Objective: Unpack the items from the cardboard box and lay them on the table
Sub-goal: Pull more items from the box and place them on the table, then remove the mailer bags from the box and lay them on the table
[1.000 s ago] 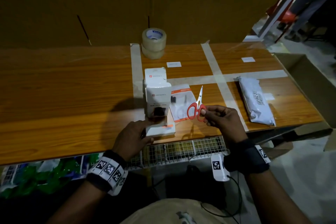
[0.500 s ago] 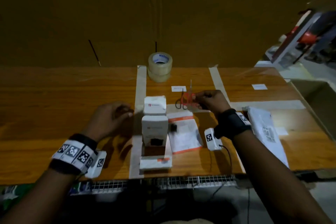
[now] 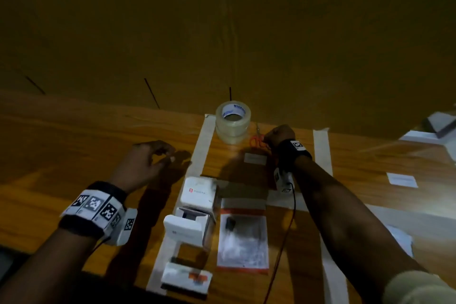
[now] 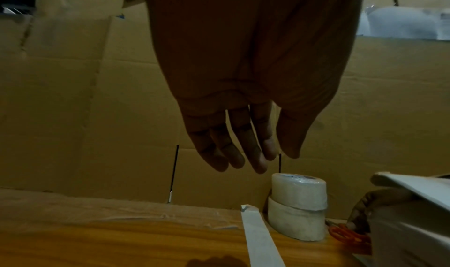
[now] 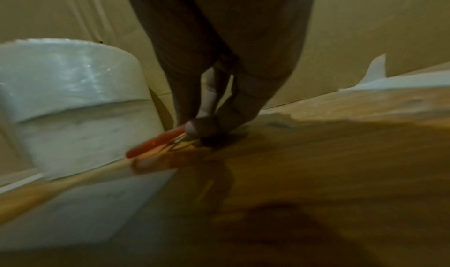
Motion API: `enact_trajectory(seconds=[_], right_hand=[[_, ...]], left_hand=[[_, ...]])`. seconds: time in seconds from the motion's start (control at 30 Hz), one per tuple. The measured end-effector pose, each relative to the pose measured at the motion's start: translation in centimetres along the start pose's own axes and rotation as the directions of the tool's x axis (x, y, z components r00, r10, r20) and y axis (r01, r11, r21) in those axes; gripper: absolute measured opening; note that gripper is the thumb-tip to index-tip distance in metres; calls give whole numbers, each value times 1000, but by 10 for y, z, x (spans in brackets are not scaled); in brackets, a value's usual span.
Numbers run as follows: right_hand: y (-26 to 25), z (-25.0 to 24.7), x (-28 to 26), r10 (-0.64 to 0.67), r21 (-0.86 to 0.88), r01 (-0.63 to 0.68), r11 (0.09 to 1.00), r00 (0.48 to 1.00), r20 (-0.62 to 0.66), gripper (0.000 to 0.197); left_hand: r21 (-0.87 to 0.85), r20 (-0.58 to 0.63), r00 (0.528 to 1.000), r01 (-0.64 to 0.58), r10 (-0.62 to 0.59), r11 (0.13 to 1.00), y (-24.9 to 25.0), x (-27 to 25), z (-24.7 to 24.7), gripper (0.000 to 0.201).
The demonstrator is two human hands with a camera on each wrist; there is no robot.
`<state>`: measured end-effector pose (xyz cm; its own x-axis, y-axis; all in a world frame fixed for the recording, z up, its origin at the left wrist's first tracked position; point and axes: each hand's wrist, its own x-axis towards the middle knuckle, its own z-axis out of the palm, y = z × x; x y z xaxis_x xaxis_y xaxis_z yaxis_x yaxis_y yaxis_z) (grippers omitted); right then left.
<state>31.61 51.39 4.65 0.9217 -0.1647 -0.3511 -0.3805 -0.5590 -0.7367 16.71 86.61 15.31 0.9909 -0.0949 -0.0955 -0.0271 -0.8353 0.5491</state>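
Observation:
My right hand (image 3: 267, 139) reaches to the far side of the table and pinches the red-handled scissors (image 3: 256, 141) just right of the stacked tape rolls (image 3: 233, 123). In the right wrist view my fingertips (image 5: 202, 128) hold the red handle (image 5: 158, 142) low over the wood, blades pointing away. My left hand (image 3: 165, 155) hovers above the table left of the tape strip, fingers (image 4: 243, 146) loosely extended and holding nothing. Two white boxes (image 3: 198, 195) (image 3: 187, 227), an orange-edged pouch (image 3: 243, 239) and a flat white box (image 3: 186, 276) lie near the front.
A cardboard wall (image 3: 222, 44) stands along the table's far edge. White tape strips (image 3: 201, 153) mark off zones on the wood, and small white labels (image 3: 255, 158) (image 3: 402, 180) lie on it. A red cable (image 3: 286, 229) runs from my right wrist.
My right hand has carried the scissors from the front of the table to the far side beside the tape rolls. My left hand left the white box and moved out left.

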Motion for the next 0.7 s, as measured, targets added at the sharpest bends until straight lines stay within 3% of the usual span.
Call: enact_trajectory(seconds=[0.17,0.23,0.3,0.37,0.47,0.53,0.6,0.7], right_hand=[[-1,-2,-19,-90,-147,92,985,996,20,43],[3,-7,-36,-117,-199,129,971,991,71,35],[13,-8,-73,-217,-270,252,929,964,152,28],[23,-8,-125,-343,-328,412,850,905,251,37],[35,1,-209,-261,-339,400,851,884,387,61],[49,21,-249,-246,-473,440,763,875,418,77],[67,47,-272,-227,-582,455,674,878,422,89],[84,75,-290,-159,-657,350,668,929,333,88]], left_hand=[[2,-36,999,36,-36,999,5,-6,11,16],[9,-61,998,22,-21,1000,8,1,13,16],[-2,-93,995,-20,20,1000,8,-1,15,16],[-26,-110,992,-72,69,997,5,-5,16,17],[-84,-100,991,-94,86,992,0,-15,15,18],[-122,-99,991,-99,87,988,-6,-25,15,18],[-147,-77,993,-98,87,984,-12,-38,17,20],[-173,-19,999,-47,45,984,-22,-66,24,22]])
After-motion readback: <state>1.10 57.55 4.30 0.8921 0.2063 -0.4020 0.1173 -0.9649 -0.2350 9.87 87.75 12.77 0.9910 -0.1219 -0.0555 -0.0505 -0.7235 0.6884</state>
